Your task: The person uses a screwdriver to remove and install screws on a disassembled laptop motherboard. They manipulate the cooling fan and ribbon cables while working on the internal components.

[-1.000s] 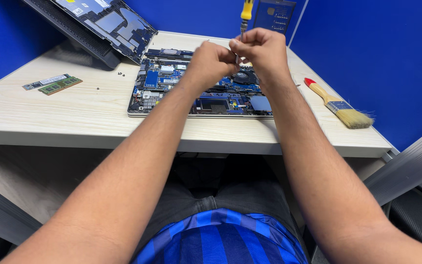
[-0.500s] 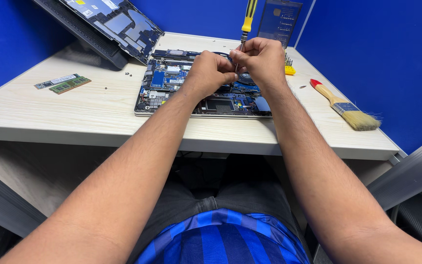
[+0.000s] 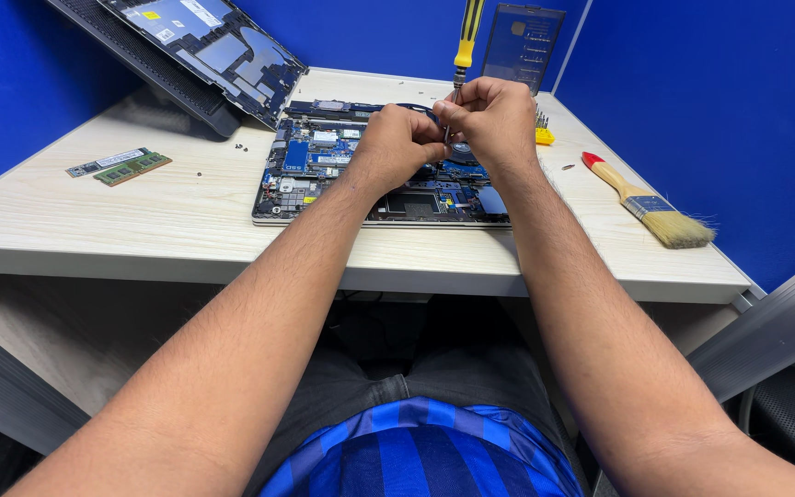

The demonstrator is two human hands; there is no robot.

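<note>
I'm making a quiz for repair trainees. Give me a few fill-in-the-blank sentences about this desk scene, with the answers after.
1. The right hand grips a screwdriver whose handle is black and ____.
2. Both hands work over an opened ____ lying flat on the desk.
3. The brush with a red-tipped handle lies to the ____ of the left hand.
4. The two memory modules lie ____ on the desk.

Missing words: yellow; laptop; right; side by side
</note>
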